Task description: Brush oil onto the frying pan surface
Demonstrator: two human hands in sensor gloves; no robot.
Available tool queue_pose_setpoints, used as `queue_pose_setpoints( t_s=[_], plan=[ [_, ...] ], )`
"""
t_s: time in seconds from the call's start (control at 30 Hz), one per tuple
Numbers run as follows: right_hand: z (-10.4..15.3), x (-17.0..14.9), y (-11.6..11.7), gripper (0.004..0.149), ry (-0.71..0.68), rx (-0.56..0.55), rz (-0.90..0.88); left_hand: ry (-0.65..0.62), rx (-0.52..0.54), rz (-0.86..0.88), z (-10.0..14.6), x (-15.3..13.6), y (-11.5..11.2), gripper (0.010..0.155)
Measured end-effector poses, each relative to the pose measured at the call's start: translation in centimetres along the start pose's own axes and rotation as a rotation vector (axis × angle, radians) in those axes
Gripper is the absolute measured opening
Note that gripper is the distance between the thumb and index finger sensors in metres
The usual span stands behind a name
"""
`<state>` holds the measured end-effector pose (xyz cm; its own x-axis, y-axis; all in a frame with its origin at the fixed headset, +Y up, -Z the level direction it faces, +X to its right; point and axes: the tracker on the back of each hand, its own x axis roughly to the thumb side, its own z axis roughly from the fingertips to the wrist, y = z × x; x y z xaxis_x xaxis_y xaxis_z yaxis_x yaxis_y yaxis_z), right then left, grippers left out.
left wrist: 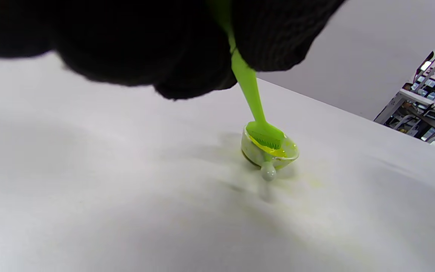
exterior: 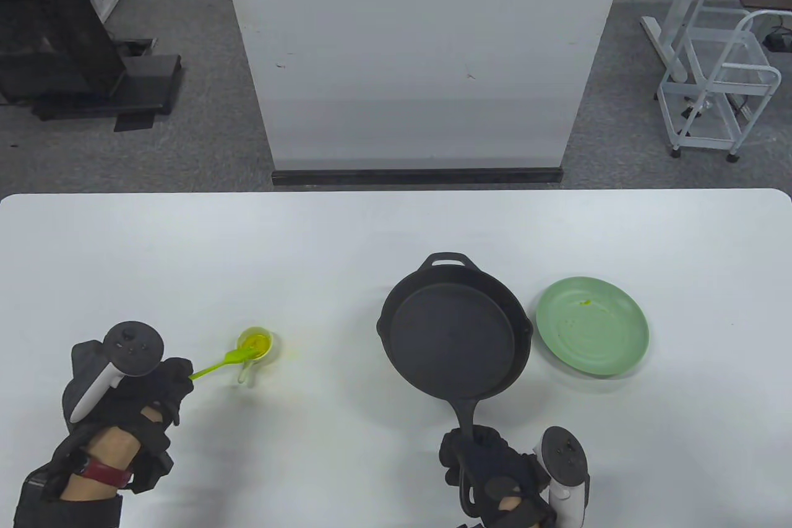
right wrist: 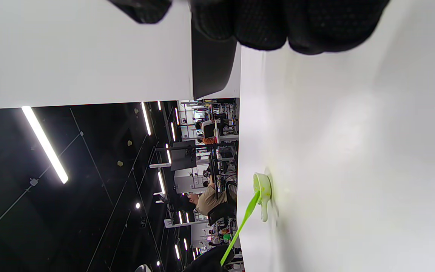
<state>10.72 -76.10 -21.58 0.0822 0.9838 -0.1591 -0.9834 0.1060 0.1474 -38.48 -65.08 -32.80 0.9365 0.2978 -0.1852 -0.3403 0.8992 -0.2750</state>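
Observation:
A black cast-iron frying pan (exterior: 455, 336) sits on the white table, right of centre, its handle (exterior: 465, 423) pointing toward me. My right hand (exterior: 495, 478) grips the handle's end. My left hand (exterior: 158, 385) holds the handle of a lime green silicone brush (exterior: 219, 362). The brush head (left wrist: 266, 135) rests in a small white oil dish (exterior: 255, 347) with yellow oil in it. The dish (left wrist: 269, 153) and brush show close up in the left wrist view. The right wrist view shows the dish (right wrist: 263, 189) and brush (right wrist: 240, 226) from the side.
A pale green plate (exterior: 592, 325) with a small yellow speck lies just right of the pan. A faint yellow oil smear marks the table (exterior: 396, 231) beside the dish. A white panel (exterior: 421, 51) stands beyond the table's far edge.

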Motion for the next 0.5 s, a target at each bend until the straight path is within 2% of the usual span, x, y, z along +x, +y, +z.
queue_pose_setpoints(
  t_s=[0.17, 0.37, 0.5],
  plan=[
    [0.0, 0.0, 0.0, 0.048, -0.001, -0.003, -0.002, 0.001, -0.032, 0.149, -0.8, -0.8, 0.6, 0.049],
    [0.0, 0.0, 0.0, 0.048, -0.001, -0.003, -0.002, 0.047, -0.146, 0.331, -2.3, -2.1, 0.1, 0.049],
    [0.0, 0.0, 0.0, 0.048, -0.001, -0.004, -0.002, 0.100, -0.184, 0.354, -2.7, -2.6, -0.1, 0.049]
  ],
)
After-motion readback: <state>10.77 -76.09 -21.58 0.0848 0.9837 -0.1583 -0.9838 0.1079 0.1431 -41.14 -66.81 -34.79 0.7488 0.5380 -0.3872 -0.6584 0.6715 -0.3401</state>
